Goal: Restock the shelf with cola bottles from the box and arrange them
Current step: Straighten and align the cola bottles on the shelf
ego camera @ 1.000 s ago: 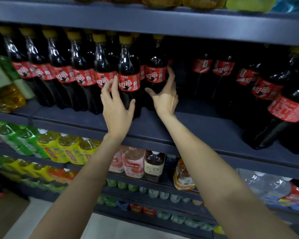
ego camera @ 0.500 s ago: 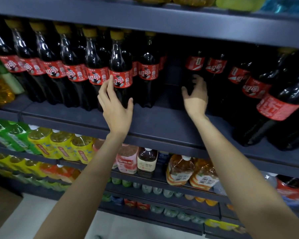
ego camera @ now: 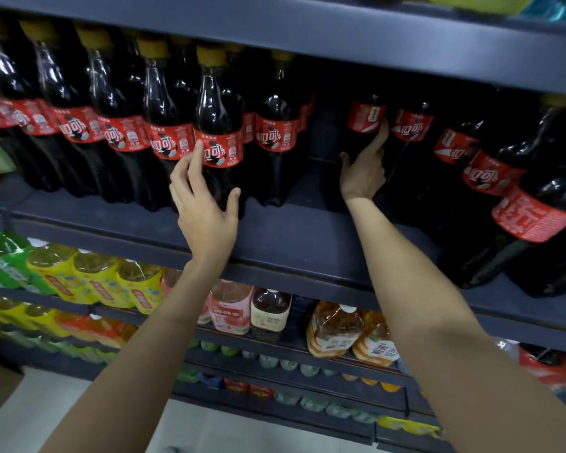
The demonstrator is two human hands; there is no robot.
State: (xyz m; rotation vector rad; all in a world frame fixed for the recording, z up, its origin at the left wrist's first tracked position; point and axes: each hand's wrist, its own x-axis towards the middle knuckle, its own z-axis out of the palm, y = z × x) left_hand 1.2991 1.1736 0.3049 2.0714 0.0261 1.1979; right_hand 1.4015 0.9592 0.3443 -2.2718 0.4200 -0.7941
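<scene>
Dark cola bottles with red labels and yellow caps stand in rows on the dark shelf (ego camera: 294, 233). My left hand (ego camera: 203, 204) lies with straight fingers against the front cola bottle (ego camera: 221, 125), thumb spread to the right. My right hand (ego camera: 363, 171) reaches deep into the shelf. Its fingers rest along the side of a rear cola bottle (ego camera: 365, 114), up to the red label, and the thumb sticks out to the left. A gap (ego camera: 321, 148) separates the left rows from the bottles on the right. No box is in view.
Bigger cola bottles (ego camera: 536, 197) lean at the right end of the shelf. The shelf board above (ego camera: 340, 44) hangs low over the caps. Lower shelves carry yellow drink bottles (ego camera: 95, 282), pink and brown bottles (ego camera: 268, 313) and orange packs (ego camera: 334, 328). The pale floor (ego camera: 30, 420) shows below.
My right hand moved right across the gap and further in, from the bottles near my left hand to the rear bottle. My left hand stayed at the front bottle. The view shifted right.
</scene>
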